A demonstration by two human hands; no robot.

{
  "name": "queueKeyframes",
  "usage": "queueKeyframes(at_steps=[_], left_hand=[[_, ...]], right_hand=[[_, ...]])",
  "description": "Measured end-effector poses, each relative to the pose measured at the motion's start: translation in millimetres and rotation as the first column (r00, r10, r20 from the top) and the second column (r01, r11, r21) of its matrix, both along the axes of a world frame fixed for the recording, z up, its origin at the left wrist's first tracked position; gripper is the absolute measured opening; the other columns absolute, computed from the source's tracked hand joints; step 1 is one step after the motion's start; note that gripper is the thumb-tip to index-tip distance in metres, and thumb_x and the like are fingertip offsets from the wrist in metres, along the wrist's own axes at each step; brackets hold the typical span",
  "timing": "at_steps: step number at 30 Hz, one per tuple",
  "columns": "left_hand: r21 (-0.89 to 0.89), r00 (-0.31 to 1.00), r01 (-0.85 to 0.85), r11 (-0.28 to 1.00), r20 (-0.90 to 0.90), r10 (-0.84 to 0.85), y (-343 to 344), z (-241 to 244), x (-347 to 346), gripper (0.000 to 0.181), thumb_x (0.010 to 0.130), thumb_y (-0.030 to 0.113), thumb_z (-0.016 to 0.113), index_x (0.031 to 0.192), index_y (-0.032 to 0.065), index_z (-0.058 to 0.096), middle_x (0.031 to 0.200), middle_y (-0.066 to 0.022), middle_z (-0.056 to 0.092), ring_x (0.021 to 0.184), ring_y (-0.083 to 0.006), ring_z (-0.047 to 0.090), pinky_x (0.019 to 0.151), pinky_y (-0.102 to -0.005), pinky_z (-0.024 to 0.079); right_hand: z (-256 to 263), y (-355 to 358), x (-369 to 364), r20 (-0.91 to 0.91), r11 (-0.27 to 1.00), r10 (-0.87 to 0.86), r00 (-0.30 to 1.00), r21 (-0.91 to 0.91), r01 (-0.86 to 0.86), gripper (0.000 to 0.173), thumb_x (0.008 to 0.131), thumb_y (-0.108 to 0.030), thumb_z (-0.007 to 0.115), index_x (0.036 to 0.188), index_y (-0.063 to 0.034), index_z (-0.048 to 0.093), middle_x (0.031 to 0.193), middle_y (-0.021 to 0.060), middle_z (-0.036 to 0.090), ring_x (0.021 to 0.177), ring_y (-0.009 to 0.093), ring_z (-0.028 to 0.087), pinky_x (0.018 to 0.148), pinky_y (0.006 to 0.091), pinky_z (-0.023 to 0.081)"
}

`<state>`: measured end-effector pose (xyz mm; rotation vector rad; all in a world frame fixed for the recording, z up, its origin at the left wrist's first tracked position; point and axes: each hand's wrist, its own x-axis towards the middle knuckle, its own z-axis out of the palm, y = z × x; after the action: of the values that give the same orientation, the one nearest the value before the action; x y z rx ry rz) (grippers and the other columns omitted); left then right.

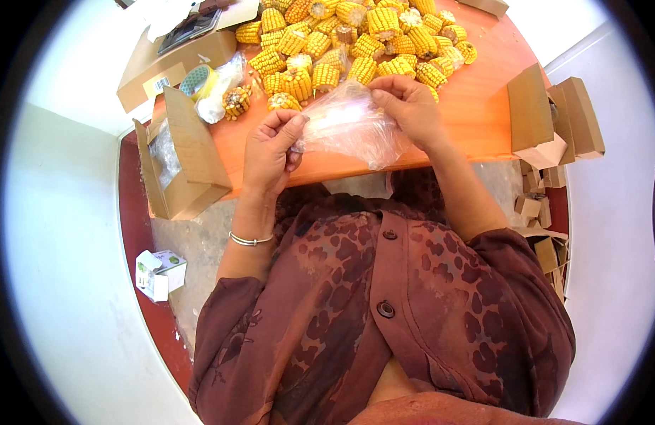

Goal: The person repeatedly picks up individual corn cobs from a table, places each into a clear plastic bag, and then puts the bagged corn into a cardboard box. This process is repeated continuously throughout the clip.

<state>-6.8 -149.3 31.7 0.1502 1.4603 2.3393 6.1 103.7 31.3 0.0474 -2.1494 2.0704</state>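
Observation:
A clear plastic bag (349, 127) is stretched between my two hands above the front edge of the orange table. My left hand (273, 149) pinches its left side between thumb and fingers, and my right hand (404, 109) grips its upper right edge. Whether anything lies inside the bag cannot be told. Just beyond it, many cut pieces of yellow corn cob (296, 82) are heaped on the table. One partly stripped cob piece (236, 102) with loose kernels around it lies left of the heap.
An open cardboard box (192, 154) holding clear plastic stands at the table's left edge. Behind it are rolls of tape (197, 82) and a larger carton (200, 58). More open cardboard boxes (535, 114) stand at the right edge. A small white box (160, 273) lies on the floor.

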Motion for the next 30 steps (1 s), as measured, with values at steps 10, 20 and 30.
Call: queueKeyframes(at_steps=[10, 20, 30], left_hand=[[0.04, 0.995, -0.033, 0.999, 0.1, 0.029, 12.1, -6.5, -2.5, 0.009, 0.095, 0.014, 0.062, 0.096, 0.0049, 0.06, 0.068, 0.0002, 0.055, 0.044, -0.0066, 0.043, 0.037, -0.0202, 0.03], [0.127, 0.997, -0.016, 0.992, 0.081, 0.005, 27.2, 10.0, 6.9, 0.017, 0.096, 0.01, 0.058, 0.111, 0.0029, 0.06, 0.064, 0.0, 0.054, 0.044, -0.0088, 0.046, 0.037, -0.0213, 0.033], [0.367, 0.96, 0.255, 0.895, 0.011, -0.278, 8.6, 2.7, -2.4, 0.035, 0.094, 0.007, 0.053, 0.128, -0.003, 0.051, 0.1, -0.0176, 0.068, 0.086, -0.0267, 0.07, 0.064, -0.0302, 0.056]], right_hand=[[54.3, 14.6, 47.4, -0.363, 0.817, 0.308, 0.879, 0.574, -0.049, 0.058, 0.078, -0.007, 0.074, 0.132, -0.0101, 0.055, 0.147, 0.0115, 0.041, 0.135, 0.028, 0.04, 0.098, 0.0333, 0.044], [22.1, 22.6, 34.4, -0.217, 0.992, 0.109, 0.97, 0.083, -0.093, 0.012, 0.092, -0.003, 0.062, 0.103, 0.0004, 0.063, 0.096, 0.0058, 0.066, 0.088, 0.012, 0.061, 0.079, 0.0262, 0.051], [31.5, 15.8, 40.0, -0.165, 0.988, 0.148, 0.975, 0.06, -0.14, 0.041, 0.088, 0.001, 0.06, 0.128, -0.0082, 0.058, 0.13, 0.0113, 0.05, 0.088, 0.015, 0.062, 0.075, 0.0259, 0.052]])
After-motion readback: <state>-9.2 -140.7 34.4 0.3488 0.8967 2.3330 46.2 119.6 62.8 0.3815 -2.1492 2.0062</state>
